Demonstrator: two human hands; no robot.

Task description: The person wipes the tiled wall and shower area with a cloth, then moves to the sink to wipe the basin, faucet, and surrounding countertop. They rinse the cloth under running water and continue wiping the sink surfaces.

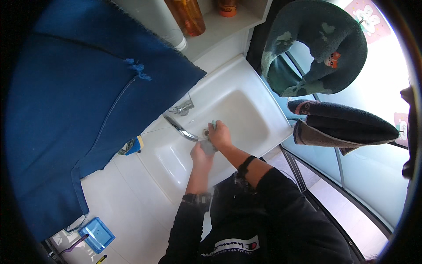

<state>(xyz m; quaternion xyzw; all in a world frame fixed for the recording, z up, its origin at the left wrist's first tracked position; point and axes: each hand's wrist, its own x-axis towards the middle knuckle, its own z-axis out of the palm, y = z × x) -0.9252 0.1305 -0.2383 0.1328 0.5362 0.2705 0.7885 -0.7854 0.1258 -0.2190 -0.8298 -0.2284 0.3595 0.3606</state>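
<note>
A white washbasin (259,103) stands in a bright bathroom, with glass panels (360,171) to the right and a large blue cloth (70,114) hanging across the left. A chrome faucet (180,129) reaches in from the left, its spout ending just beside the hands.

Over the basin, near the drain, a small grey item (208,147) sits between the left hand (200,156) and the right hand (221,134). Its visible patch is short and partly covered, so which way it points and how its long axis runs cannot be told. It looks matte and plain, with blurred edges and no legible marking. A pale teal piece (214,124) shows at the far side, clamped in the right hand's bent fingers; whether it belongs to the grey item is unclear. The left hand touches the grey item, its fingers mostly hidden, so I cannot tell how they are set.

White lettering with a small red emblem marks the black top (281,215) at the near side. A dark towel (347,123) hangs at right.
</note>
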